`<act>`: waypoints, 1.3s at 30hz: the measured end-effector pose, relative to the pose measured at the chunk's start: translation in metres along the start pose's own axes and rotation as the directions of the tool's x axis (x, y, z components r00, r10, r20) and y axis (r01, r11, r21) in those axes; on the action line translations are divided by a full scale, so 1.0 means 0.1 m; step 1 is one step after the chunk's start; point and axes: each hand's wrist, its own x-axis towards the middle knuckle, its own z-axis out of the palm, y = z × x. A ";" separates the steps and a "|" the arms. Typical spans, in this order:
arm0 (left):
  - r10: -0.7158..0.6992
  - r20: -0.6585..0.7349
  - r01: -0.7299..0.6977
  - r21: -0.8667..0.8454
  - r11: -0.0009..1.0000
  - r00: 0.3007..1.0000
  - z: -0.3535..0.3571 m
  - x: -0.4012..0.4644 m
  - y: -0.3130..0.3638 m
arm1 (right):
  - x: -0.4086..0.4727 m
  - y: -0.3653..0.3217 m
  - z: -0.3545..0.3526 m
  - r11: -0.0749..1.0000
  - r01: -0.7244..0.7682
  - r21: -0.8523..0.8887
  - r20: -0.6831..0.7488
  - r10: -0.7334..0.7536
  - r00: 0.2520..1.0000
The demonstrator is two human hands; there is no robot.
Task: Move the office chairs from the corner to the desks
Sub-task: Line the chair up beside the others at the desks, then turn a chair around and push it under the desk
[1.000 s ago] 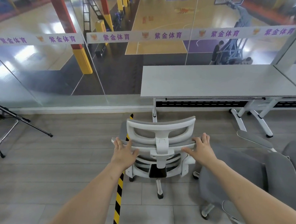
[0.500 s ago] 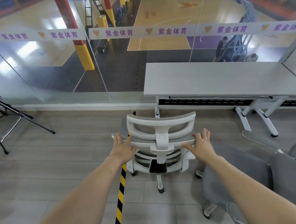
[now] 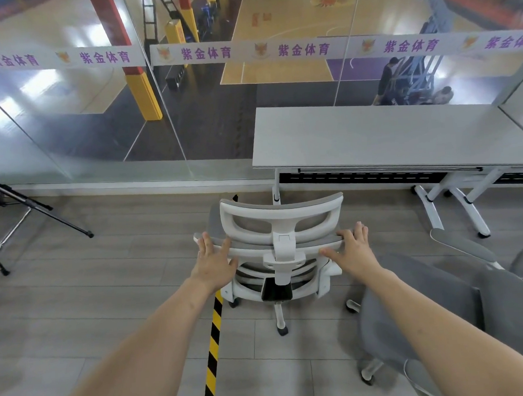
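My left hand (image 3: 213, 263) lies on the left end of the top edge of the chair (image 3: 283, 245) back, the fingers (image 3: 206, 242) straight and spread over the edge, the thumb toward the middle. My right hand (image 3: 353, 250) lies on the right end of the same edge, fingers straight and together, thumb pointing to the middle post of the chair. Both hands are flat and press on the edge; neither curls round it.

The chair is white with grey mesh and stands in the centre of the frame, its back toward me, its headrest above my hands. Its wheels are on the floor (image 3: 76, 301) of grey planks. The left front corner of the tabletop (image 3: 388, 135) is just beyond the headrest, in the upper right of the frame; the tabletop is grey on white legs and stands against the glass wall (image 3: 96, 116).

A black and yellow strip (image 3: 213, 347) runs on the floor from the lower centre up under the chair. In the lower right a second chair (image 3: 445, 315), grey, is near my right forearm. At the left edge stands a black tripod (image 3: 15, 200).
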 end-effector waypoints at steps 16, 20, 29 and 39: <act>0.006 -0.012 -0.006 0.024 1.000 1.000 0.14 -0.20 0.07 | -0.27 0.08 -0.05 1.000 0.008 0.030 -0.021 -0.007 1.000; -0.001 0.007 0.001 0.055 0.999 1.000 0.12 -0.18 0.06 | -0.26 0.07 -0.05 0.999 -0.002 0.039 0.005 0.002 1.000; 0.022 -0.002 -0.022 0.116 0.993 1.000 0.12 -0.29 0.11 | -0.30 0.03 0.01 0.999 0.012 -0.035 0.011 -0.012 1.000; 0.188 -0.119 -0.173 0.122 0.977 0.975 0.30 -0.92 0.65 | -1.26 0.06 -0.03 0.995 0.099 0.005 -0.096 -0.098 0.991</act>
